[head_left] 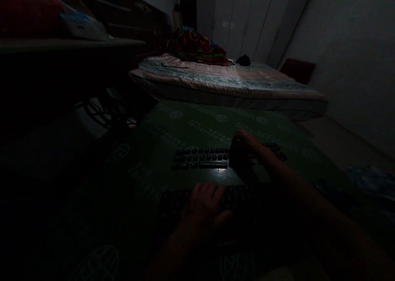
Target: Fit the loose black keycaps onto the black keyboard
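Observation:
A dark keyboard (237, 192) lies across the near part of the green printed tabletop (197, 126). My left hand (203, 207) rests on its left half, fingers stretched forward and thumb apart. Beyond the keyboard, loose black keycaps (212, 151) are laid out in rows, with a long spacebar keycap (212, 165) in the row closest to me. My right hand (245, 143) reaches over the right part of these rows, bent downward. Its fingers are lost in deep shadow, so whether they hold a keycap is not visible. Further keycaps (274, 149) show to the right of my right wrist.
A bed (234, 81) with a striped sheet stands behind the table, a red patterned blanket (197, 46) heaped on it. At the left is a shelf (70, 44) with bags, above a dark wheel (101, 110). Crumpled cloth (370, 182) lies at the right. The room is very dim.

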`<state>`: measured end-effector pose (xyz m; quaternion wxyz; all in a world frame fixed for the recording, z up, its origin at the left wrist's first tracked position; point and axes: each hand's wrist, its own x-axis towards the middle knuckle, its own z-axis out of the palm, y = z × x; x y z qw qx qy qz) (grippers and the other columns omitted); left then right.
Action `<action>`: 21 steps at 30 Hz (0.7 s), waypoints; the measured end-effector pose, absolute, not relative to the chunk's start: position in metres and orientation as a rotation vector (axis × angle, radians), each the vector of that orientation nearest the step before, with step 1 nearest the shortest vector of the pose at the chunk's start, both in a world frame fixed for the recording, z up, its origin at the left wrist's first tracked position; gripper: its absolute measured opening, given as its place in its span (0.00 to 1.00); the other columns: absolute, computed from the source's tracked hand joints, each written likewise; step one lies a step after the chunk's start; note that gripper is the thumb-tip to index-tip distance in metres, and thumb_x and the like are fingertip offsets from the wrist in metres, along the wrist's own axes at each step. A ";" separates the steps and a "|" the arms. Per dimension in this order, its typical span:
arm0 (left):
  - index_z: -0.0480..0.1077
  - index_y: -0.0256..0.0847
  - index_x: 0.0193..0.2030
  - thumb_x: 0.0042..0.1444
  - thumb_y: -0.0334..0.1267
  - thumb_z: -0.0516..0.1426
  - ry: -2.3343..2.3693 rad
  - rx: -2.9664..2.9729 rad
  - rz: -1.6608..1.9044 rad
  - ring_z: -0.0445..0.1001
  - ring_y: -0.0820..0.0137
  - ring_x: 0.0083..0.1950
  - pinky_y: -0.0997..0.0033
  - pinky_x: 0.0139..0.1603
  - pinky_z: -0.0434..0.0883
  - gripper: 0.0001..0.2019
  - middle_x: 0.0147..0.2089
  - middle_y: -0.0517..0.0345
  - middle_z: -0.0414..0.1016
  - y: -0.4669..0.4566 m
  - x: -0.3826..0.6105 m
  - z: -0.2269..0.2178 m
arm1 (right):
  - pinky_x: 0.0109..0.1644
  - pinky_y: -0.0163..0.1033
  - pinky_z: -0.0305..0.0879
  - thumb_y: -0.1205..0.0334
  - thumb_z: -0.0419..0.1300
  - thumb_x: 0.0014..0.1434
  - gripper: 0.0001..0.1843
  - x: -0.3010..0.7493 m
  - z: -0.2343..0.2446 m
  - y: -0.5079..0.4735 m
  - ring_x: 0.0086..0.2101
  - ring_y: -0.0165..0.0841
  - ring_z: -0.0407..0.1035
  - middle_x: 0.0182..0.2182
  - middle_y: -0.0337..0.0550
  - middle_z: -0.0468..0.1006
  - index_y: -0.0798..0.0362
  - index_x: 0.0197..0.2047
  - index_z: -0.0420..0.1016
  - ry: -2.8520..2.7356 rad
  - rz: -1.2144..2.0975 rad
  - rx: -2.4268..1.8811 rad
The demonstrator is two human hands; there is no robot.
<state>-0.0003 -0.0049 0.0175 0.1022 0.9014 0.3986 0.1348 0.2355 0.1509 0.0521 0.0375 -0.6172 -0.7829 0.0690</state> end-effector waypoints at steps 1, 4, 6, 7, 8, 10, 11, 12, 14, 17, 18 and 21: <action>0.60 0.39 0.56 0.54 0.47 0.58 1.171 2.664 0.404 0.66 0.55 0.55 0.50 0.57 0.60 0.25 0.55 0.46 0.68 -0.005 0.000 0.018 | 0.50 0.32 0.59 0.67 0.53 0.59 0.14 0.237 0.053 0.142 0.48 0.33 0.66 0.47 0.51 0.74 0.59 0.43 0.77 -2.414 0.198 -1.837; 0.61 0.40 0.55 0.54 0.46 0.58 1.176 2.655 0.408 0.66 0.56 0.54 0.52 0.56 0.61 0.24 0.54 0.47 0.68 -0.006 0.001 0.020 | 0.54 0.35 0.59 0.66 0.55 0.59 0.11 0.243 0.046 0.103 0.51 0.32 0.65 0.49 0.49 0.72 0.55 0.41 0.77 -2.465 0.184 -1.644; 0.61 0.41 0.55 0.53 0.45 0.59 1.196 2.644 0.406 0.67 0.56 0.54 0.52 0.56 0.61 0.24 0.54 0.47 0.69 -0.006 0.002 0.022 | 0.56 0.42 0.61 0.63 0.56 0.58 0.09 0.248 0.034 0.072 0.54 0.37 0.63 0.49 0.52 0.73 0.55 0.38 0.76 -2.485 0.134 -1.326; 0.61 0.41 0.54 0.53 0.45 0.59 1.202 2.641 0.405 0.67 0.56 0.54 0.52 0.56 0.61 0.24 0.54 0.47 0.69 -0.007 0.003 0.022 | 0.56 0.45 0.61 0.61 0.56 0.59 0.10 0.251 0.027 0.056 0.55 0.39 0.62 0.50 0.53 0.73 0.55 0.39 0.76 -2.499 0.114 -1.218; 0.62 0.41 0.54 0.53 0.45 0.59 1.206 2.643 0.408 0.67 0.56 0.54 0.52 0.56 0.61 0.24 0.54 0.47 0.69 -0.007 0.003 0.023 | 0.56 0.47 0.62 0.60 0.55 0.60 0.11 0.253 0.019 0.040 0.56 0.39 0.62 0.50 0.53 0.73 0.54 0.41 0.75 -2.500 0.089 -1.159; 0.62 0.41 0.54 0.53 0.46 0.59 1.198 2.654 0.419 0.66 0.56 0.55 0.52 0.56 0.60 0.23 0.54 0.47 0.68 -0.007 0.004 0.022 | 0.54 0.48 0.64 0.60 0.54 0.61 0.10 0.255 0.005 0.011 0.55 0.40 0.63 0.50 0.51 0.73 0.51 0.41 0.75 -2.517 0.042 -1.091; 0.62 0.41 0.54 0.53 0.46 0.59 1.191 2.659 0.418 0.66 0.56 0.55 0.52 0.56 0.60 0.23 0.54 0.47 0.68 -0.007 0.004 0.022 | 0.55 0.49 0.64 0.60 0.53 0.61 0.10 0.254 -0.001 -0.001 0.56 0.40 0.62 0.52 0.50 0.73 0.50 0.42 0.75 -2.505 0.031 -1.133; 0.62 0.41 0.54 0.53 0.46 0.59 1.185 2.664 0.416 0.66 0.57 0.54 0.52 0.55 0.60 0.23 0.54 0.47 0.68 -0.007 0.004 0.021 | 0.55 0.50 0.65 0.60 0.53 0.62 0.10 0.252 -0.005 -0.011 0.56 0.40 0.62 0.52 0.49 0.73 0.49 0.42 0.74 -2.468 0.004 -1.181; 0.62 0.40 0.54 0.54 0.47 0.58 1.186 2.672 0.402 0.66 0.57 0.54 0.53 0.55 0.61 0.23 0.54 0.47 0.68 -0.006 0.004 0.021 | 0.55 0.50 0.65 0.61 0.52 0.62 0.11 0.247 -0.009 -0.027 0.56 0.40 0.62 0.51 0.49 0.73 0.49 0.43 0.74 -2.437 -0.059 -1.203; 0.62 0.39 0.54 0.54 0.46 0.58 1.190 2.681 0.388 0.66 0.57 0.54 0.54 0.55 0.61 0.23 0.54 0.47 0.68 -0.006 0.004 0.020 | 0.54 0.50 0.65 0.63 0.50 0.64 0.12 0.238 -0.006 -0.039 0.56 0.40 0.62 0.50 0.51 0.73 0.51 0.44 0.74 -2.402 -0.152 -1.158; 0.62 0.38 0.54 0.54 0.46 0.58 1.189 2.682 0.392 0.65 0.57 0.54 0.54 0.55 0.60 0.23 0.54 0.47 0.68 -0.006 0.005 0.020 | 0.54 0.50 0.65 0.64 0.49 0.64 0.12 0.236 -0.004 -0.041 0.56 0.40 0.61 0.50 0.51 0.73 0.52 0.43 0.74 -2.393 -0.164 -1.149; 0.62 0.39 0.53 0.55 0.47 0.58 1.187 2.686 0.402 0.65 0.57 0.54 0.54 0.55 0.60 0.22 0.54 0.47 0.68 -0.007 0.004 0.020 | 0.55 0.49 0.65 0.65 0.49 0.64 0.12 0.231 0.000 -0.044 0.57 0.40 0.60 0.52 0.50 0.72 0.51 0.44 0.73 -2.386 -0.160 -1.155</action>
